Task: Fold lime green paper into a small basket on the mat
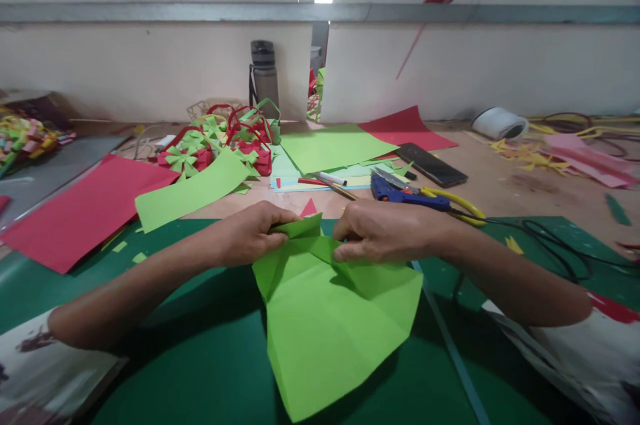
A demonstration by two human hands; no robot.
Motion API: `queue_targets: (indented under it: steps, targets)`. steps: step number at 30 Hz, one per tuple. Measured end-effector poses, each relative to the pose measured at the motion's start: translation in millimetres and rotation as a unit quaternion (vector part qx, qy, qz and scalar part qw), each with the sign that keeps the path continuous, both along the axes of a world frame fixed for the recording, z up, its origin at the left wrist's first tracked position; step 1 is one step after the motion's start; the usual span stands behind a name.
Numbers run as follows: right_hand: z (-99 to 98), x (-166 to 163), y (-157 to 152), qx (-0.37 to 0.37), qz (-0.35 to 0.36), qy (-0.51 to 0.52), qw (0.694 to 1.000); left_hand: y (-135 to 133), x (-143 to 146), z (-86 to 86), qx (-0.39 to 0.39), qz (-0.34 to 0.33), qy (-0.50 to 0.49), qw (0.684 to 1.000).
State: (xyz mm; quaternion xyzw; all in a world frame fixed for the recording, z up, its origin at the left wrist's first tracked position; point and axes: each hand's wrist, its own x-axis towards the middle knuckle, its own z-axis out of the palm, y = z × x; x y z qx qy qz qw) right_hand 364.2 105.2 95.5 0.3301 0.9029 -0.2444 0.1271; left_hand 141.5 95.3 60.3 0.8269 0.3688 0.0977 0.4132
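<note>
A creased sheet of bright green paper [335, 338], partly folded, is held up over the dark green cutting mat [215, 352]. My left hand [253, 232] pinches its far left edge between thumb and fingers. On the far right edge, my right hand [367, 232] grips the same sheet with curled fingers. Between the two hands the far edge is folded into overlapping flaps. Just beyond my right hand lies a blue glue gun [405, 193], beside scissors [440, 195] with yellow handles. Past the paper are a white-capped pen [333, 178] and a small red paper triangle [310, 207].
Small red and green paper baskets [200, 148] sit at back left, near a grey bottle [265, 75]. Red paper [95, 205] and a green strip [195, 190] lie left. A phone [433, 165], black cord [540, 235] and tape roll [500, 124] are on the right.
</note>
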Motion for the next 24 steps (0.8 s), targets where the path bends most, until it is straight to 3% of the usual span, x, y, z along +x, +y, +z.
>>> queue_targets:
  steps: [4, 8, 19, 24]
  targets:
    - [-2.1, -1.1, -1.2, -0.010, 0.003, 0.003, 1.000, -3.5, 3.9, 13.1, 0.047, -0.009, 0.009, 0.999]
    - [-1.7, -1.9, -3.4, -0.042, 0.000, 0.005, 0.999, -6.8, 3.3, 21.4, 0.043, -0.006, 0.009, 0.999]
    - [-5.8, 0.5, -0.4, -0.057, 0.023, 0.007, 0.998, -2.2, 1.1, 16.9, -0.003, 0.025, 0.020, 0.999]
    - [-5.4, -1.0, -0.4, -0.046, 0.015, 0.003, 0.999, -1.5, 0.5, 16.7, 0.021, 0.015, 0.025, 0.999]
